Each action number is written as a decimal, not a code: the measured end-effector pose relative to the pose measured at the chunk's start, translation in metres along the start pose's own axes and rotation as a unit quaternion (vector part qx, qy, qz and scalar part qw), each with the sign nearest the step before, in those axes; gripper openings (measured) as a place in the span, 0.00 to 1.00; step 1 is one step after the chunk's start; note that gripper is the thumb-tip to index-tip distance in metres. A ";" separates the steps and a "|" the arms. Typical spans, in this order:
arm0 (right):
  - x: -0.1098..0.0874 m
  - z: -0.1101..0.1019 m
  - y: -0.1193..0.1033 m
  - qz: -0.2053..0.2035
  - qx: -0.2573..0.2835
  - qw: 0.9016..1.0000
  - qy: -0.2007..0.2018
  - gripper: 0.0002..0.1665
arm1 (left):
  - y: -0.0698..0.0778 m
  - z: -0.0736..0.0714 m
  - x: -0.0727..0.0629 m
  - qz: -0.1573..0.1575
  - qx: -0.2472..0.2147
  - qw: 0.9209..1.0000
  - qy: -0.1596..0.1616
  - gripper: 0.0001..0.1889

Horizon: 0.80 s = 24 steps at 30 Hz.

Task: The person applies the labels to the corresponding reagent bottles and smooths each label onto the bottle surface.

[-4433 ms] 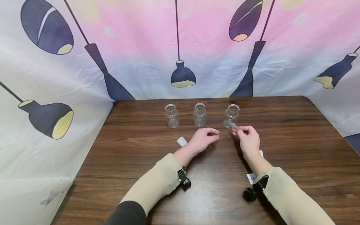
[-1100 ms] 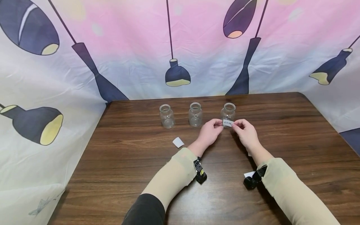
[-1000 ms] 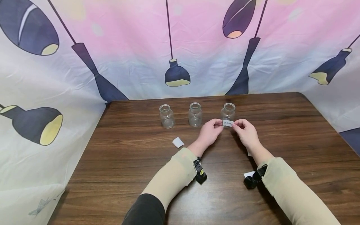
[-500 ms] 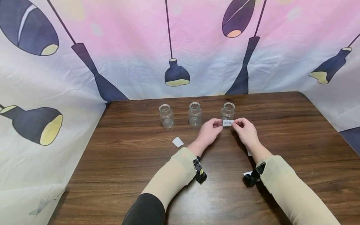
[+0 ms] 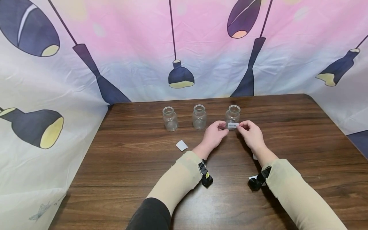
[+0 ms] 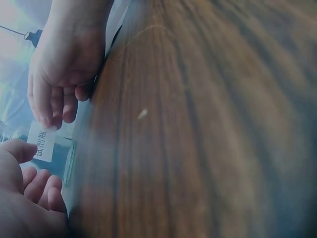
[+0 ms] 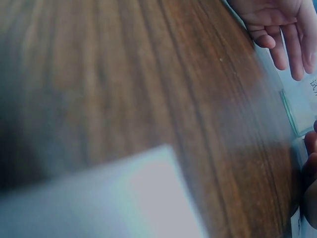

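In the head view, three clear glass jars stand open-mouthed in a row: a left jar (image 5: 170, 119), a middle jar (image 5: 199, 117) and a right jar (image 5: 233, 113). A small white label (image 5: 233, 125) with dark Chinese characters overlaps the lower front of the right jar. My left hand (image 5: 213, 135) pinches the label's left end, and my right hand (image 5: 252, 135) pinches its right end. From the left wrist, the label (image 6: 42, 144) stretches between both thumbs, with jar glass right behind it.
One white paper piece (image 5: 182, 145) lies on the brown wooden table (image 5: 138, 179) left of my left forearm. Another white piece (image 5: 253, 177) lies partly under the right wrist camera (image 5: 257, 182), and a third edge (image 5: 255, 157) shows beside my right wrist. Patterned cloth (image 5: 149, 64) hangs behind.
Over four seconds my left hand has come rightward to the label, which only my right hand held before. Lately both hands stay nearly still; the label's tilt shifts slightly.
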State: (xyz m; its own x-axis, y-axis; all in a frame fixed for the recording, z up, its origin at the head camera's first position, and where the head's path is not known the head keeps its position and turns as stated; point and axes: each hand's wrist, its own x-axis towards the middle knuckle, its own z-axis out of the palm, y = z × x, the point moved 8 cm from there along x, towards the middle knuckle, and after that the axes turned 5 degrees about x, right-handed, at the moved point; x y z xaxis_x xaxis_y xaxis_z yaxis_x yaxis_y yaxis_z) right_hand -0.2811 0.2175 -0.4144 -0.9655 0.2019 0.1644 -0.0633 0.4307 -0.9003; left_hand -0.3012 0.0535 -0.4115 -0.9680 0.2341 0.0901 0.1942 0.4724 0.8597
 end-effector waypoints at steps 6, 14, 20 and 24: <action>0.001 0.001 -0.001 -0.009 0.000 1.000 0.005 0.11 | -0.008 -0.003 0.002 -0.016 -0.016 0.999 0.037 0.16; 0.000 0.000 0.002 0.001 -0.018 1.000 -0.012 0.13 | -0.006 0.000 0.002 -0.016 -0.011 0.999 0.035 0.18; 0.001 0.000 0.003 0.001 -0.004 1.000 -0.008 0.13 | -0.003 -0.001 0.003 -0.008 -0.003 0.999 0.040 0.20; 0.002 0.000 0.003 0.000 0.034 0.999 -0.009 0.16 | -0.001 -0.002 0.005 -0.013 0.012 0.999 0.037 0.26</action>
State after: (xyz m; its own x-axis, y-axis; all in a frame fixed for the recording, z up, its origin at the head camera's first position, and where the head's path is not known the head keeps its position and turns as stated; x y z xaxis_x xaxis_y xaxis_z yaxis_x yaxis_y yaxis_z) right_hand -0.2835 0.2190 -0.4170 -0.9697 0.1867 0.1578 -0.0793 0.3704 -0.9255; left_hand -0.3062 0.0528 -0.4111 -0.9818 0.1579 0.1059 0.1718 0.4979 0.8500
